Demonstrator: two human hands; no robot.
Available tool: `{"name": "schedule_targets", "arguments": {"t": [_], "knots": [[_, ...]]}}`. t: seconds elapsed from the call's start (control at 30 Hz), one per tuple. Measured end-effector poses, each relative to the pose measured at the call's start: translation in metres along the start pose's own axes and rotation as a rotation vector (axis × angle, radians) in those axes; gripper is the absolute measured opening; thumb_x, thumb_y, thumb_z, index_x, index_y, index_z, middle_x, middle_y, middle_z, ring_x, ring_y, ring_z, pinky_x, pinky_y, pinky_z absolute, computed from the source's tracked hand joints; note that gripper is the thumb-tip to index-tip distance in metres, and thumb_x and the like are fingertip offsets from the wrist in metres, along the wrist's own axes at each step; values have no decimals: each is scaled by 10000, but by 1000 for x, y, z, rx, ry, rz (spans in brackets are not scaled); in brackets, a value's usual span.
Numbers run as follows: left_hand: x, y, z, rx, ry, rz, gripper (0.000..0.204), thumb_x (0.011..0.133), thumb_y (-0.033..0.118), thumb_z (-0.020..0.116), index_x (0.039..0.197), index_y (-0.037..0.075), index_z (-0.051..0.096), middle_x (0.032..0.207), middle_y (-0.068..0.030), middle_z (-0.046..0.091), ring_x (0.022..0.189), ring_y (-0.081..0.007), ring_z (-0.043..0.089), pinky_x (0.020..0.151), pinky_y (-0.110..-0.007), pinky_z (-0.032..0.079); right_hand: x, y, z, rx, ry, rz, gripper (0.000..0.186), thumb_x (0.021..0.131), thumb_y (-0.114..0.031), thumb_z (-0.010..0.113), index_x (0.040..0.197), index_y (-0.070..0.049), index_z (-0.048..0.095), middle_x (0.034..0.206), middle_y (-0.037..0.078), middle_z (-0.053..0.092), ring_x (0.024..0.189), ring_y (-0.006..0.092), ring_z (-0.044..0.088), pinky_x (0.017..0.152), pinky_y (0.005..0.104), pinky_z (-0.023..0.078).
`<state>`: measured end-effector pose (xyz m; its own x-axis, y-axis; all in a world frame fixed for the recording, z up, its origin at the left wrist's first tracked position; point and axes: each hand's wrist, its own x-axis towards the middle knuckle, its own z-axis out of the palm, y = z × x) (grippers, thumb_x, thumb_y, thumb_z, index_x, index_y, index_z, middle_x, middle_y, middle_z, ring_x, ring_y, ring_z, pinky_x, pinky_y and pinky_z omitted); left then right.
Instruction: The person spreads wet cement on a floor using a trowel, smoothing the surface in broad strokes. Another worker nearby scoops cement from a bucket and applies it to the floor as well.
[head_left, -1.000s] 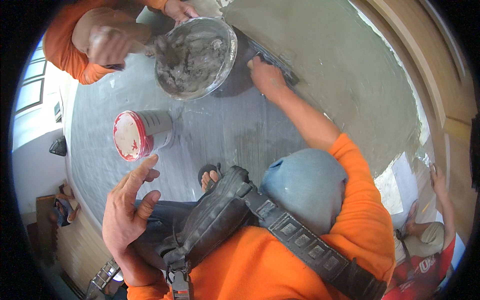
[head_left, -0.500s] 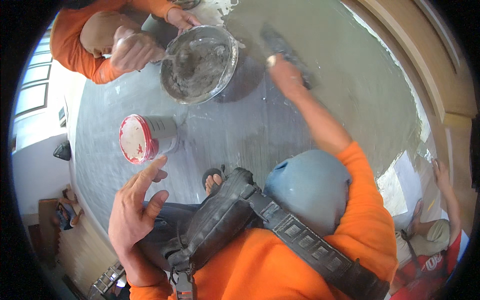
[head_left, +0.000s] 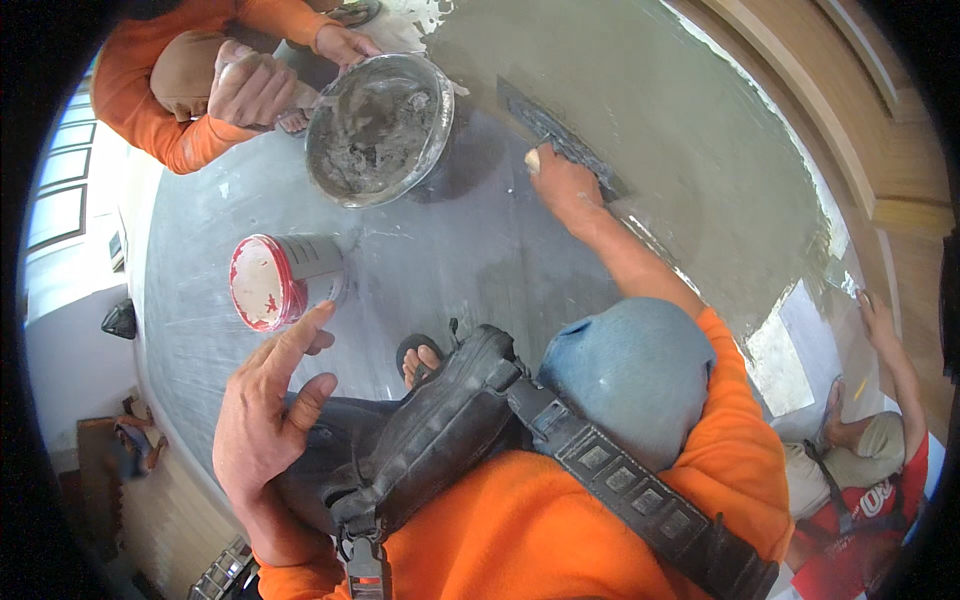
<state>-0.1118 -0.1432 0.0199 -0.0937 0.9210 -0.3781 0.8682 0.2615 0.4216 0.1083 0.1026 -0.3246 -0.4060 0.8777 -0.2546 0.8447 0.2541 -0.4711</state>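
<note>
My right hand is closed round the handle of a long flat trowel. Its dark blade lies along the border between wet grey coating and the darker, smooth floor. My left hand hangs above my thigh with its fingers apart and holds nothing. Just beyond its fingertips stands a grey pail with a red-rimmed, pale lid. Farther off, a co-worker in orange holds the rim of a wide bowl containing grey mortar. The co-worker's other fist is raised beside the bowl.
On the right, brown wooden trim runs along the coated area. Near it, a person in red reaches a hand toward the floor's edge, beside a pale sheet. Framed panels line the left side.
My right hand has drawn the trowel a little toward me. The co-worker's raised fist has moved away from the mortar. My left hand has hardly moved.
</note>
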Motion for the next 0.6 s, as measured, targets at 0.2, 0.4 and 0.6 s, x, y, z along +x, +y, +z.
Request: {"name": "schedule_targets", "arguments": {"t": [0.2,0.4,0.6], "knots": [[-14,-8,-1,9,12,-46,625,914,198,751,1496,75,558,1165,-189,731,1107,-355,709,978,-440,534,5,-10,16,-4,-24,-125,318,1001,-232,600,1221,-5,568,1060,259,744,961,473,732,832,567,582],[-14,-10,-1,9,-1,-69,618,907,168,756,1488,74,566,1159,-182,734,1098,-345,711,970,-434,539,38,-37,21,21,-56,-171,287,1019,-199,567,1235,-11,576,1091,251,744,985,456,735,864,567,575],[-2,-15,3,82,-64,24,567,906,123,728,1450,52,586,1206,-190,719,1126,-380,687,973,-441,533,45,8,-19,16,124,54,290,1039,-231,524,1245,-34,579,1097,272,746,989,470,738,878,578,579]]}}
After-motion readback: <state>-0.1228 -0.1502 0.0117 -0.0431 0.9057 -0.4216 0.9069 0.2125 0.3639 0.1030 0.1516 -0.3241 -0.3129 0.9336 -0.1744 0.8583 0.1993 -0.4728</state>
